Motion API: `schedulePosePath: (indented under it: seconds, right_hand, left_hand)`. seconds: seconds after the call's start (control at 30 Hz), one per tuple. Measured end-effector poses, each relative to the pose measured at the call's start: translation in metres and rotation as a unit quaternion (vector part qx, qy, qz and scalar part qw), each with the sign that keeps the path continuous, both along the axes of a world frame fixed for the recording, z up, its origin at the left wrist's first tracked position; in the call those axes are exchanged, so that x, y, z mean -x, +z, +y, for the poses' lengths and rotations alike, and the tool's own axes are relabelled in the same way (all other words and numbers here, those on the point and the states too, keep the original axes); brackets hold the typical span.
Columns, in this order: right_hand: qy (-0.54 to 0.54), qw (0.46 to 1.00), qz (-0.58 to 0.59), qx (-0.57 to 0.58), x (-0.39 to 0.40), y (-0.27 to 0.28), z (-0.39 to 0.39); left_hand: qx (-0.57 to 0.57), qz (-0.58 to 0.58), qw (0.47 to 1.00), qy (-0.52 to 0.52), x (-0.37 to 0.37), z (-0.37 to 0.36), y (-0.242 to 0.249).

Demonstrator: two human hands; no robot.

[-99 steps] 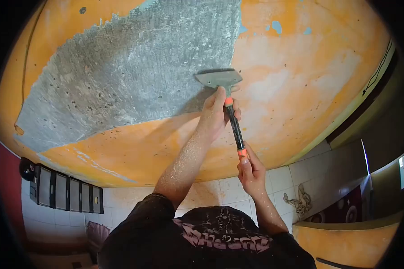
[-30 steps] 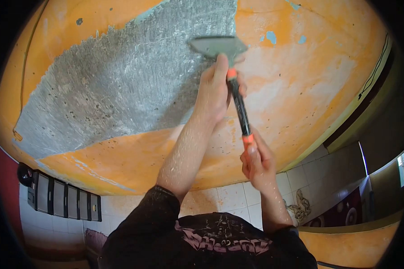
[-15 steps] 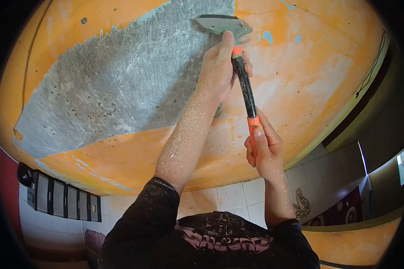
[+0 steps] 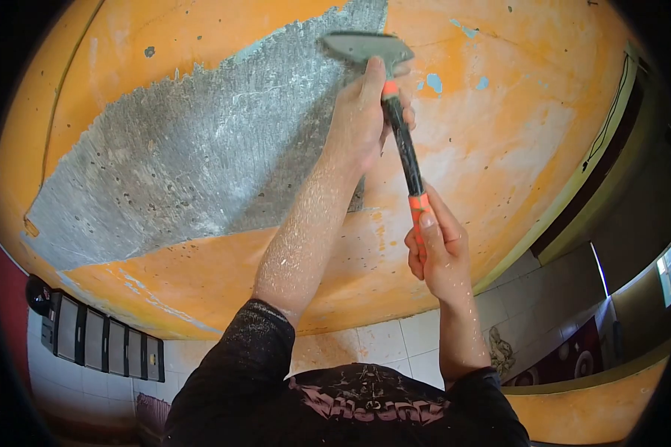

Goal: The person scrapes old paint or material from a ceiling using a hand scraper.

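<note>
A long-handled scraper (image 4: 404, 149) with a wide grey-green head and a black and orange handle is held up against the wall. My left hand (image 4: 365, 112) grips it just below the head, thumb on the head's base. Lower down, my right hand (image 4: 440, 249) is wrapped round the orange end of the handle. The head lies at the border between bare grey plaster (image 4: 201, 141) and orange paint (image 4: 492, 171). Pale flakes cover my left forearm.
A black rack with grey panels (image 4: 97, 331) stands on the tiled floor at the lower left. A cable runs down the wall at the left. At the right are a crumpled cloth (image 4: 501, 350), a dark red patterned textile (image 4: 559, 361) and a low orange wall (image 4: 596, 410).
The view has shifted slightly against the wall. Both hands keep their grip, and the scraper head looks a little blurred and slightly lower and further left in view.
</note>
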State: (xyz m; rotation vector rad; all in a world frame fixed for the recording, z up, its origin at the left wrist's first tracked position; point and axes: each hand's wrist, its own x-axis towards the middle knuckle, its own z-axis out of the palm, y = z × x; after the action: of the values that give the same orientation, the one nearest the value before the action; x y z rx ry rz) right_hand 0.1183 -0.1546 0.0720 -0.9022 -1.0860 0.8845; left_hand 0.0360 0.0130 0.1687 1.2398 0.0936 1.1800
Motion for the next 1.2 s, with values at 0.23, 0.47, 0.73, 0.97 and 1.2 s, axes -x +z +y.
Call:
schedulePosePath:
  seconds: [0.23, 0.47, 0.73, 0.97, 1.2]
  right_hand:
    - [0.005, 0.999, 0.021, 0.030, 0.009, -0.029, -0.010]
    - [0.000, 1.000, -0.003, 0.005, -0.002, 0.018, 0.000]
    - [0.018, 1.000, 0.001, 0.010, -0.002, 0.002, -0.007]
    - [0.004, 1.000, -0.017, 0.000, -0.005, 0.027, -0.003]
    - [-0.011, 1.000, -0.007, -0.017, 0.001, 0.019, 0.006]
  left_hand:
    - [0.040, 0.026, 0.999, 0.016, 0.010, -0.004, -0.032]
    - [0.006, -0.008, 0.999, 0.040, -0.002, -0.003, 0.018]
    - [0.010, 0.001, 0.997, 0.076, 0.001, -0.009, -0.002]
    - [-0.001, -0.010, 0.995, 0.096, -0.004, -0.011, 0.028]
    - [-0.014, 0.004, 0.995, 0.103, -0.004, -0.004, 0.025]
